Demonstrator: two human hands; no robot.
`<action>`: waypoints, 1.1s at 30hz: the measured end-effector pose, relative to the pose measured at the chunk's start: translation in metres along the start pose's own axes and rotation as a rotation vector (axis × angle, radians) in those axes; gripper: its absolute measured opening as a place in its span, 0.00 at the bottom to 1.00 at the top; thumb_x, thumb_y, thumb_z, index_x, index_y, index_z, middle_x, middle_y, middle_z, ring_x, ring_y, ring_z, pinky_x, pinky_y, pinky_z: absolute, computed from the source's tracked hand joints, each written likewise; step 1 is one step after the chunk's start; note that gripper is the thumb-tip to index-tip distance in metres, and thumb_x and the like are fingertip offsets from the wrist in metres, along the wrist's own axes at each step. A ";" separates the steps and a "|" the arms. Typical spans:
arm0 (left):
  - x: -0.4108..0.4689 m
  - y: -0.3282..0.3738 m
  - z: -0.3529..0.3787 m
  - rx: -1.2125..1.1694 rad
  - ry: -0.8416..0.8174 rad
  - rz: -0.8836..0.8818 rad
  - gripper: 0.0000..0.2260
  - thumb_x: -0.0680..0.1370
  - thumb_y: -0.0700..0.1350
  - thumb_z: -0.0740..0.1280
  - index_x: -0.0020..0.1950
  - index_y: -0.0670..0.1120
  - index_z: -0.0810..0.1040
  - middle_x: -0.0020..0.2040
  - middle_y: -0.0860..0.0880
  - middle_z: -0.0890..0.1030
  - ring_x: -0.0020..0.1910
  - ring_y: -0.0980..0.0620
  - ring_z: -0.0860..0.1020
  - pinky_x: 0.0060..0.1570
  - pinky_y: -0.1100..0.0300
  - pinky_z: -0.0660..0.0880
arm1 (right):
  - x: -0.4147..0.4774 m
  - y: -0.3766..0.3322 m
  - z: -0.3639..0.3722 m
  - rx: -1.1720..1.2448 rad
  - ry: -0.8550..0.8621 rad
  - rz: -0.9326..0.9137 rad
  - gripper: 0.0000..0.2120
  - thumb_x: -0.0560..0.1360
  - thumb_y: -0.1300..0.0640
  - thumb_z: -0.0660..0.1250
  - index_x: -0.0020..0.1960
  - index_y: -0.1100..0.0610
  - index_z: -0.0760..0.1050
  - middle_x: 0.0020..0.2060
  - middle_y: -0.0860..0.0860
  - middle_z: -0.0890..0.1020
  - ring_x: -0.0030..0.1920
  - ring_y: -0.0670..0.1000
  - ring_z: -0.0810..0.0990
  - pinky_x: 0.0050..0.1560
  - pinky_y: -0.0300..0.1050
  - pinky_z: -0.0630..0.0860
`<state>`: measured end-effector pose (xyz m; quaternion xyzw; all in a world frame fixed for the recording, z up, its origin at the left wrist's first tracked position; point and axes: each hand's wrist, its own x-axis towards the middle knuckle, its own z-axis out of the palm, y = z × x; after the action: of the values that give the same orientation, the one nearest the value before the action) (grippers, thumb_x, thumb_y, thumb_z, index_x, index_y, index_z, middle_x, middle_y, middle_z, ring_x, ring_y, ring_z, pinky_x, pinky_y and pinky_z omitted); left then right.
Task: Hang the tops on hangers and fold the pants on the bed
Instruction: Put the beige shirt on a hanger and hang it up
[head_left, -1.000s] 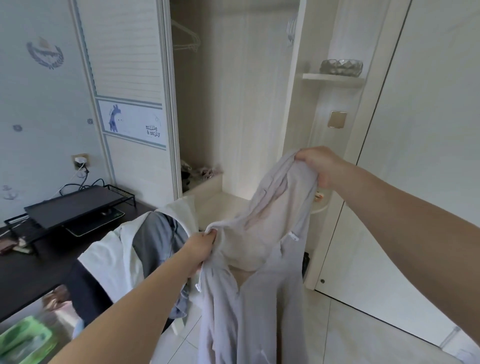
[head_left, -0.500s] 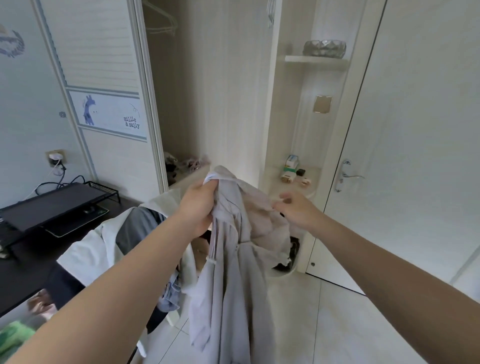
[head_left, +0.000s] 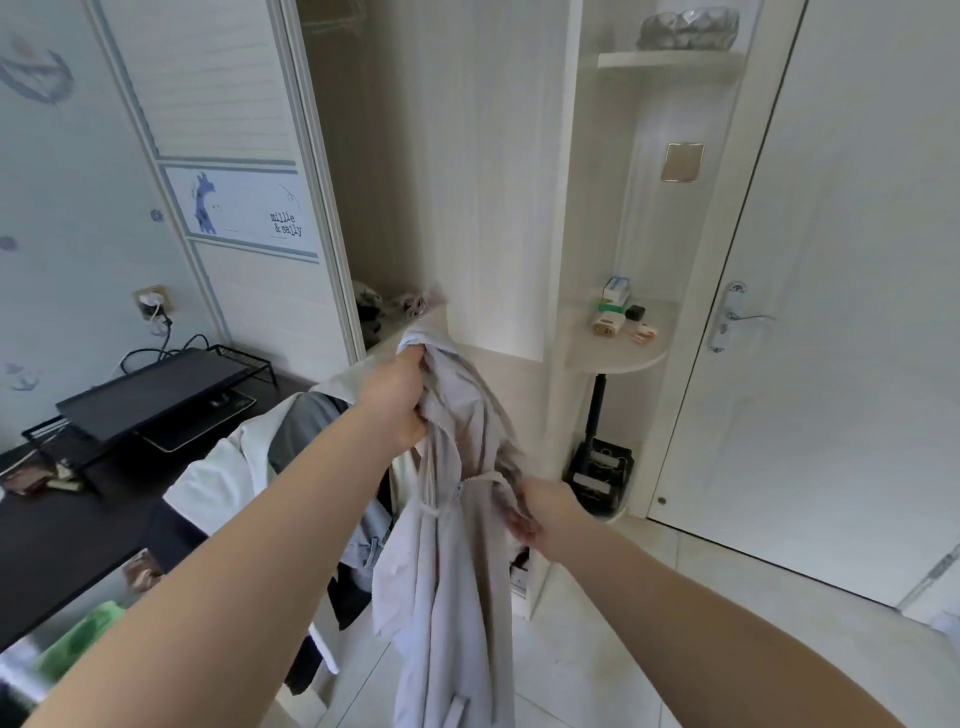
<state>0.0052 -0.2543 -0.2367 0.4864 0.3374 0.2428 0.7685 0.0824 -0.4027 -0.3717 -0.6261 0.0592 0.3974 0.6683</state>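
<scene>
Head view: two bare forearms reach forward from the bottom edge. The right hand (head_left: 543, 506) is the nearer and lower one. Its fingers (head_left: 517, 522) curl into the right edge of a pale grey top (head_left: 447, 571), with their tips partly buried in the folds. Above and left of them, the left hand (head_left: 400, 400) holds the top's bunched upper end, its fingers (head_left: 413, 361) clamped tight round the cloth and the thumb pressed in from below. The top hangs straight down from that grip, between the two hands and in the air over the tiled floor (head_left: 597, 665). A thin tie crosses it at about the level of the right fingers.

Just left of the left fingers and below them stands a chair (head_left: 244, 467) draped with white, grey and dark clothes. Farther left lies a dark tabletop (head_left: 78, 530) carrying a black metal riser (head_left: 150, 389).

Beyond the left fingers is an open wardrobe (head_left: 395, 182). A faint wire hanger (head_left: 332, 15) shows at its top, high above both hands. To the right of the fingers and farther off, a rounded shelf (head_left: 644, 358) holds small boxes, and past it is a white door (head_left: 857, 312) with a metal handle (head_left: 732, 317).
</scene>
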 end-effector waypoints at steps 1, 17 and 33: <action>0.008 -0.002 -0.012 0.214 0.082 0.058 0.13 0.86 0.49 0.57 0.54 0.43 0.78 0.45 0.46 0.82 0.41 0.48 0.81 0.35 0.60 0.77 | 0.002 -0.010 -0.003 -0.025 0.049 -0.084 0.04 0.78 0.67 0.64 0.45 0.61 0.75 0.35 0.55 0.77 0.34 0.52 0.78 0.38 0.48 0.78; 0.098 -0.035 -0.067 -0.058 0.173 -0.217 0.13 0.86 0.37 0.55 0.50 0.41 0.77 0.35 0.43 0.84 0.32 0.46 0.83 0.22 0.52 0.79 | 0.027 -0.132 -0.008 -0.285 -0.052 -0.676 0.10 0.76 0.66 0.69 0.41 0.53 0.81 0.42 0.49 0.81 0.49 0.51 0.78 0.52 0.50 0.75; 0.232 0.181 0.050 0.019 -0.296 0.067 0.13 0.84 0.39 0.62 0.42 0.40 0.80 0.36 0.45 0.82 0.30 0.51 0.82 0.34 0.60 0.80 | 0.131 -0.316 0.105 -0.577 0.173 -1.095 0.11 0.77 0.59 0.69 0.51 0.42 0.75 0.49 0.47 0.82 0.50 0.50 0.82 0.52 0.46 0.79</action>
<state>0.1866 -0.0466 -0.1222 0.5353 0.2062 0.1907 0.7966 0.3176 -0.2185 -0.1757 -0.7509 -0.3262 -0.0546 0.5716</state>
